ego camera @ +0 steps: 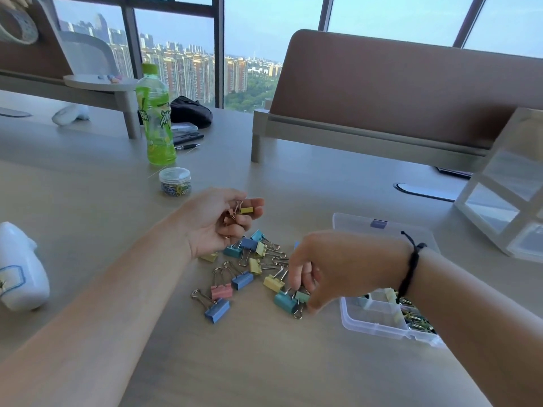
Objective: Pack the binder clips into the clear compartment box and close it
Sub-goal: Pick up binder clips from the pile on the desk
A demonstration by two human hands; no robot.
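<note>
- Binder clips (pixel 249 268): a loose pile on the table (pixel 293 362), between the two hands. Bodies are pastel blue, teal, yellow and pink; wire handles are metallic, some standing up, some lying flat.
- Left hand (pixel 217 221): palm turned up above the far edge of the pile, fingers curled round several clips. A yellow clip (pixel 246 210) shows at the fingertips, with rose-gold handles beside it.
- Right hand (pixel 329 265): lowered over the near right side of the pile, fingers pinching a pale green clip (pixel 302 296) that touches a teal clip (pixel 285 301).
- Clear compartment box (pixel 373 315): open, on the table just right of the pile, partly hidden by the right wrist. Its lid (pixel 379 227) lies back flat behind it. Some compartments already contain clips.
- Other items: a green bottle (pixel 155 113) and a small round jar of paper clips (pixel 175 181) stand well beyond the pile.
</note>
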